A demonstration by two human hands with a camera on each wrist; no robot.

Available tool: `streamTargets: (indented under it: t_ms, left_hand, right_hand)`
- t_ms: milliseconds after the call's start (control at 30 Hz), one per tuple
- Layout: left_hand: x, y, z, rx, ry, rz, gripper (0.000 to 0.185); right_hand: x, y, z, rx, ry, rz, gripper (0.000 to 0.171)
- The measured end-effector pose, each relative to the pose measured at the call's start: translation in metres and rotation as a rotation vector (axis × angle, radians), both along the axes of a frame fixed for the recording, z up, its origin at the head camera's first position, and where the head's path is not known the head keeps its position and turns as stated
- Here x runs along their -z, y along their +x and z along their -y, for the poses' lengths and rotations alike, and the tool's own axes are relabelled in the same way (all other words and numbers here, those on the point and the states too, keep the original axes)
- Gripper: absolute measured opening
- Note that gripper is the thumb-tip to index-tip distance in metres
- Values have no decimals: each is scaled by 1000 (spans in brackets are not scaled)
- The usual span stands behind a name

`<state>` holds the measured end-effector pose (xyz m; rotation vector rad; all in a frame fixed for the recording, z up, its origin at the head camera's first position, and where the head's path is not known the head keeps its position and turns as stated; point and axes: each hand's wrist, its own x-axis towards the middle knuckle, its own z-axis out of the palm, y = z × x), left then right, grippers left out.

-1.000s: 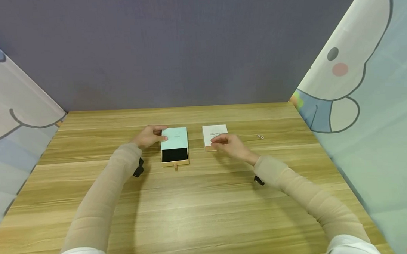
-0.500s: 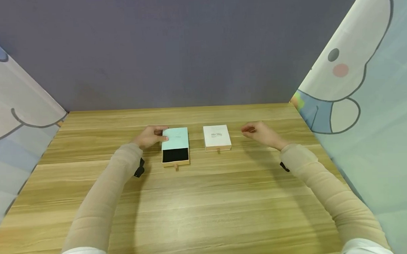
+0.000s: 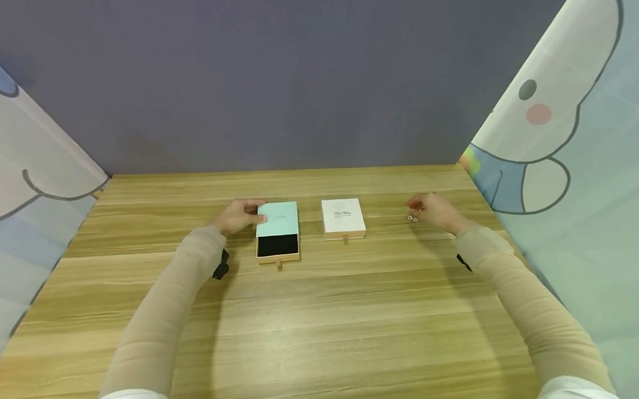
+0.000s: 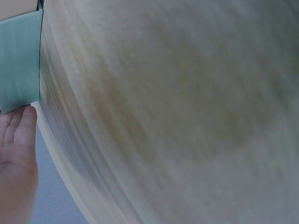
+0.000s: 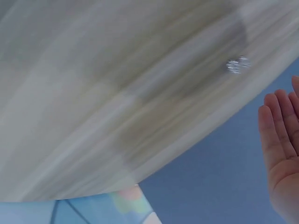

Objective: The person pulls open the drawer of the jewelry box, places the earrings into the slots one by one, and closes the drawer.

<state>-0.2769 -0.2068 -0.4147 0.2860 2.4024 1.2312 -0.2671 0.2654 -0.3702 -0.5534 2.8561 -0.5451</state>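
My left hand (image 3: pixel 239 216) holds the mint-green drawer box (image 3: pixel 277 218) by its left side, thumb on the lid and fingers at the far edge. The box's drawer (image 3: pixel 277 245) is pulled partway out towards me and shows a black lining. In the left wrist view the fingers (image 4: pixel 24 128) meet the end of the box (image 4: pixel 19 60). At the right, my right hand (image 3: pixel 435 211) hovers over two small sparkly pieces (image 3: pixel 412 219) like stud earrings, its fingers loosely bent. They appear as blurred glints (image 5: pixel 238 65) in the right wrist view, apart from the fingers (image 5: pixel 267 130).
A white drawer box (image 3: pixel 343 216) with dark lettering stands closed between the hands, its small pull tab facing me. The wooden table (image 3: pixel 323 317) ends at a grey-blue panel (image 3: pixel 294 83) behind. Cartoon-printed cloths hang at both sides.
My right hand has moved right, from the white box's front to the small sparkly pieces. My left hand stays on the mint-green box.
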Motion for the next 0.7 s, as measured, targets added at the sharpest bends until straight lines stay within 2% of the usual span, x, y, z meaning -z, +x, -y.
streamTargets:
  t_ms: [100,333,400,533,700]
  left_hand:
    - [-4,2,-2,4,13,9,63]
    - [-33,19,-14,-4,41,39,58]
    - [-38,24,-16,-4,33,37,58]
    - [-39,25,-18,-6,25,38,57]
    - [-29,18,-13,-9,52,38,58]
  right_hand:
    - [5,-1,-6,2,22,-15,31]
    - [18,-1,-18,14,49,-27,29]
    - [21,-1,-20,14,52,-37,29]
    - [25,1,-23,18,56,-51,27]
    - [29,2,-24,20,62,-53,24]
